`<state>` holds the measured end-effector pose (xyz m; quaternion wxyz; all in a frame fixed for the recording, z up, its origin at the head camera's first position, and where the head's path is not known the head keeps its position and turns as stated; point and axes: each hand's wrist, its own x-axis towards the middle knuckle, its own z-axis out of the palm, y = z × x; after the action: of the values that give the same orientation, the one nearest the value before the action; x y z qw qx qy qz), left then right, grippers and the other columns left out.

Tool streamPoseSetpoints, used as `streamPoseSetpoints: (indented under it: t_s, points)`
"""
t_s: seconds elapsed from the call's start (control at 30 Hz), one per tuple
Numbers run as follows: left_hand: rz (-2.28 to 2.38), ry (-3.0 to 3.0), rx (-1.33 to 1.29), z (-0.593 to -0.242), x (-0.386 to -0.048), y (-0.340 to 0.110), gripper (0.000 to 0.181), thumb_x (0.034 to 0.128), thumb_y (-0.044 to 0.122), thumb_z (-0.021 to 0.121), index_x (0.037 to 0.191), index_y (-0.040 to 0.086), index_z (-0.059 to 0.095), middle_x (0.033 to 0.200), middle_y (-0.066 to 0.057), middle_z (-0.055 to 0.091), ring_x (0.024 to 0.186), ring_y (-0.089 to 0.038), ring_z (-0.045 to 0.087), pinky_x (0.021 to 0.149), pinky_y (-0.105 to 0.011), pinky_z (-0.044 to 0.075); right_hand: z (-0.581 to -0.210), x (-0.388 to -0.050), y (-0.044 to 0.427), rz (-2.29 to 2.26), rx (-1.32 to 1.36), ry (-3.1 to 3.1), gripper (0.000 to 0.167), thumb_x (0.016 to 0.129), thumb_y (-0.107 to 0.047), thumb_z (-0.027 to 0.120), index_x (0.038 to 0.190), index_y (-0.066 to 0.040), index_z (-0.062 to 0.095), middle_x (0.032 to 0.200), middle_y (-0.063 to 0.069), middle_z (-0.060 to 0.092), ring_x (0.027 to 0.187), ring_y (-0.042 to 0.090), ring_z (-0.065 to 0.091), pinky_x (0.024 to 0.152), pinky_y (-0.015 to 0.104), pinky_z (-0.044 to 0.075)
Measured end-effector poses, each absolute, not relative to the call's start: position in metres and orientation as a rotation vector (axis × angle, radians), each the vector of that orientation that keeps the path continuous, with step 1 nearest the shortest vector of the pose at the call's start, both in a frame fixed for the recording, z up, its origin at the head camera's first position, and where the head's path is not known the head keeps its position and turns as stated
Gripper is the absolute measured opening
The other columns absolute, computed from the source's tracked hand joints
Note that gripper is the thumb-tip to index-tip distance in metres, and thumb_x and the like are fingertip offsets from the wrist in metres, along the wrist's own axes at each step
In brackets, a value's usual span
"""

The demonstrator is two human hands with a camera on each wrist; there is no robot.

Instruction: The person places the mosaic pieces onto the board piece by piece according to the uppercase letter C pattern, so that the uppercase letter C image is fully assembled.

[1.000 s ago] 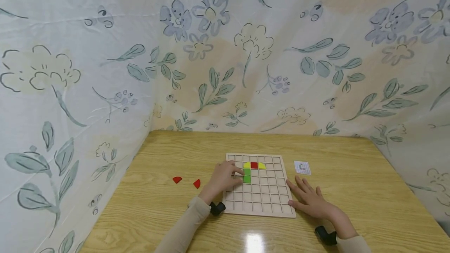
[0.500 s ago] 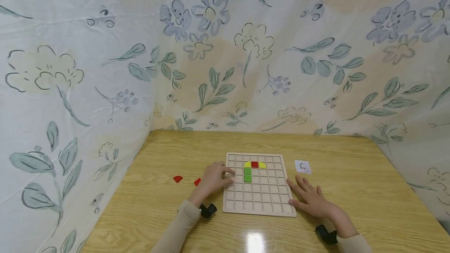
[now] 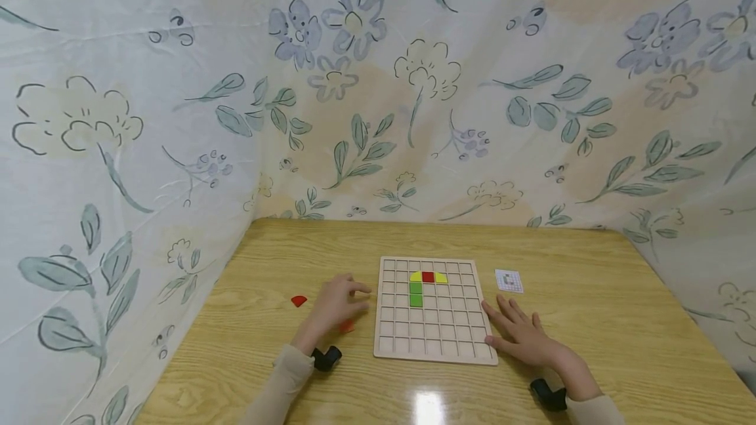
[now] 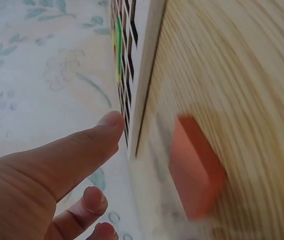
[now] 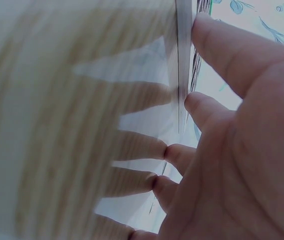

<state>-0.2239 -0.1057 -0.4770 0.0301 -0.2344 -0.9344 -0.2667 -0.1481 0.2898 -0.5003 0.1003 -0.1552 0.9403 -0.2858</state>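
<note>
My left hand (image 3: 335, 307) is over the table just left of the wooden grid board (image 3: 436, 336), fingers loosely bent and nothing held. An orange-red tile (image 3: 346, 326) shows below its thumb, partly covered. In the left wrist view an orange-red tile (image 4: 196, 170) lies blurred on the table, apart from the thumb. A red quarter-circle tile (image 3: 298, 301) sits farther left. With spread fingers, my right hand (image 3: 522, 336) rests at the board's right edge, fingertips touching it. On the board are two green square tiles (image 3: 416, 294), a red square (image 3: 428, 277) and two yellow quarter-circles (image 3: 441, 277).
A small card (image 3: 508, 280) printed with a grid pattern lies right of the board. Floral cloth (image 3: 378, 117) hangs around the back and sides of the wooden table (image 3: 319, 241). A light reflection shows near the front.
My left hand has drawn back leftward from the green squares, off the board. It now covers where one red tile showed, and the orange-red tile has come into sight. The right hand stays put.
</note>
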Motion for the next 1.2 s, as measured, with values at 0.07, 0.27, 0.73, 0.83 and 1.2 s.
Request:
streamPoseSetpoints:
  t_s: [0.07,0.27,0.73,0.83,1.2]
  points:
    - [-0.814,-2.877,-0.708,-0.477,-0.223,-0.111,0.025,0.0763,0.025,0.076,0.099,0.016,0.073,0.073,-0.002,0.052,0.064,-0.012,0.039,0.056,-0.025,0.029,-0.507,-0.150,0.293,-0.851,-0.463,2.784,0.068,0.090,-0.046,0.053,0.147,-0.020,0.027,0.150,0.028,0.011,0.134,0.053,0.004,0.091,0.075,-0.006]
    - [-0.799,-2.883,-0.686,-0.476,-0.221,-0.129,0.025,0.0767,0.024,0.075,0.100,0.016,0.073,0.073,-0.003,0.052,0.064,-0.012,0.038,0.057,-0.026,0.027,-0.510,-0.149,0.293,-0.860,-0.474,2.796,0.066,0.090,-0.046,0.053,0.147,-0.022,0.028,0.150,0.028,0.012,0.134,0.054,0.004,0.091,0.075,-0.006]
    - [-0.751,-2.892,-0.580,-0.481,-0.215,-0.178,0.025,0.0742,0.025,0.077,0.098,0.018,0.073,0.073,0.002,0.052,0.066,-0.010,0.042,0.060,-0.028,0.029,-0.492,-0.143,0.284,-0.898,-0.485,2.749,0.066,0.091,-0.037,0.055,0.146,-0.013,0.028,0.149,0.031,0.010,0.133,0.055,0.002,0.089,0.076,-0.006]
    - [-0.760,-2.892,-0.551,-0.484,-0.214,-0.188,0.025,0.0742,0.025,0.077,0.098,0.018,0.073,0.071,0.001,0.049,0.064,-0.011,0.039,0.059,-0.028,0.027,-0.490,-0.143,0.283,-0.868,-0.458,2.749,0.066,0.091,-0.038,0.055,0.146,-0.012,0.028,0.149,0.030,0.010,0.133,0.055,0.003,0.091,0.075,-0.006]
    - [-0.715,-2.928,-0.461,-0.485,-0.213,-0.218,0.028,0.0747,0.021,0.077,0.102,0.016,0.072,0.078,0.000,0.053,0.073,-0.015,0.045,0.067,-0.036,0.029,-0.493,-0.141,0.283,-0.898,-0.459,2.762,0.066,0.090,-0.038,0.056,0.146,-0.013,0.030,0.149,0.031,0.012,0.133,0.055,0.003,0.090,0.076,-0.006]
